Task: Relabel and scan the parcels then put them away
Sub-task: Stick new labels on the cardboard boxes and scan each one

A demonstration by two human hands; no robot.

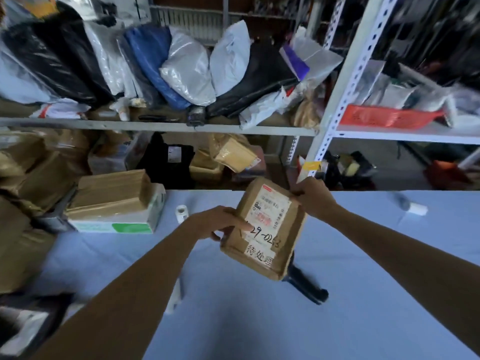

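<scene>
Parcel: small brown box, held tilted above the blue table, directly over the black scanner. Left hand grips its left edge, one digit pressing the label. Right hand clasps the far corner. Judged: relabelling step. Next move needs a hand freed for the scanner, then the shelf beyond.

The parcel I hold is matt brown cardboard with a smooth white paper label. The worktop under it wears a pale blue cloth, matt and smooth, and the scanner on it is black plastic. Beyond its far edge the shelf frame is white painted metal, and the bags there are glossy, wrinkled plastic.
</scene>
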